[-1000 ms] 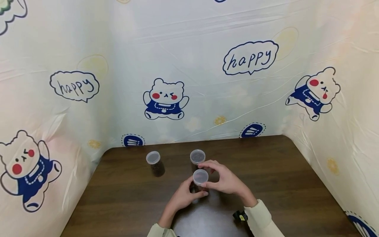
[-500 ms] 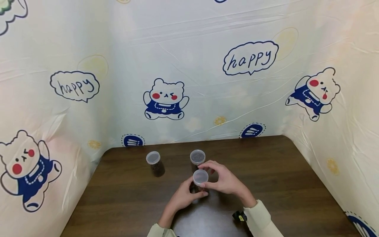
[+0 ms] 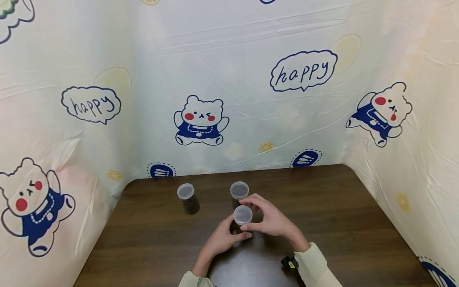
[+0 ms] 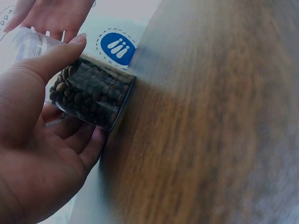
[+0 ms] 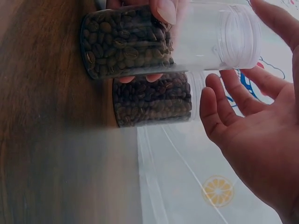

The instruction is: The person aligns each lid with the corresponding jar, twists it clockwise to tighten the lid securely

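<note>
A clear jar [image 5: 126, 42] of coffee beans, filled about halfway up, stands upright on the table with a translucent screw lid [image 3: 243, 214]. My left hand [image 3: 222, 238] grips the jar's lower body, the thumb on the near side and the fingers curled behind, as the left wrist view shows. Above it, my right hand [image 3: 274, 217] has its thumb and index finger at opposite sides of the lid, holding it. Its other fingers [image 5: 217, 105] hang loosely curled off the jar. Right behind stands a second lidded jar [image 5: 154, 102] of coffee beans, partly hidden in the head view.
A third lidded jar [image 3: 190, 202] with dark contents stands to the left. The dark wooden table [image 3: 150, 239] ends at a printed curtain [image 3: 251, 119] that surrounds it at the back and sides. A small black device [image 3: 289, 262] sits at my right cuff.
My right thumb has slid slightly left and toward me along the lid's edge. The left hand and the jars stay where they were.
</note>
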{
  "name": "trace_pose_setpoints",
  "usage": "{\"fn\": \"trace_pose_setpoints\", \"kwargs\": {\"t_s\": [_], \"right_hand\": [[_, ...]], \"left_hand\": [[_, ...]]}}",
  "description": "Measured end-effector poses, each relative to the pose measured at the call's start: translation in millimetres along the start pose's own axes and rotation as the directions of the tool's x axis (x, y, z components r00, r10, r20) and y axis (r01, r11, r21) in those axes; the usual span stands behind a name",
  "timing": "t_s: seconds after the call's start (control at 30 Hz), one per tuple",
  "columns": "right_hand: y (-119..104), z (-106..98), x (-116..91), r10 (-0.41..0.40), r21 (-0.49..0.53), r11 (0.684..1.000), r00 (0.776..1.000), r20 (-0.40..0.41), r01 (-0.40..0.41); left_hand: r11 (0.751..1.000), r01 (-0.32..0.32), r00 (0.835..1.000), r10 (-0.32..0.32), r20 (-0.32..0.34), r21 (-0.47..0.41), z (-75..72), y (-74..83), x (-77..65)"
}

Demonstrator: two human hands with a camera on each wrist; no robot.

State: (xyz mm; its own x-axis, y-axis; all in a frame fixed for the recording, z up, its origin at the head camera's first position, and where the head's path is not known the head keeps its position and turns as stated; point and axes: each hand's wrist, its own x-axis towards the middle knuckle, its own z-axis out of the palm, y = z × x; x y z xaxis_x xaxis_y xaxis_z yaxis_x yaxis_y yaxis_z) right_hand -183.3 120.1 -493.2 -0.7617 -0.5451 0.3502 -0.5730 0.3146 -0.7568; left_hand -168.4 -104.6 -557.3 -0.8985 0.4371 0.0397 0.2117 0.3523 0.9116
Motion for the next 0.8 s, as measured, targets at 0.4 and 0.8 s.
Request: {"fn": "trace_pose_setpoints", "kwargs": {"t_s": [0.4, 0.8], "right_hand": [[-0.7, -2.7, -0.7, 0.042, 0.038, 0.998, 0.997, 0.069, -0.045], [-3.6, 8.3, 4.0, 0.07, 0.011, 0.998, 0.996, -0.047, -0.069]], "left_hand": [[1.0, 0.005, 1.0, -0.005, 0.001, -0.003, -0.2, 1.4, -0.6], [1.0, 0.015, 1.0, -0.014, 0.009, -0.004, -0.9, 2.3, -0.6]]}}
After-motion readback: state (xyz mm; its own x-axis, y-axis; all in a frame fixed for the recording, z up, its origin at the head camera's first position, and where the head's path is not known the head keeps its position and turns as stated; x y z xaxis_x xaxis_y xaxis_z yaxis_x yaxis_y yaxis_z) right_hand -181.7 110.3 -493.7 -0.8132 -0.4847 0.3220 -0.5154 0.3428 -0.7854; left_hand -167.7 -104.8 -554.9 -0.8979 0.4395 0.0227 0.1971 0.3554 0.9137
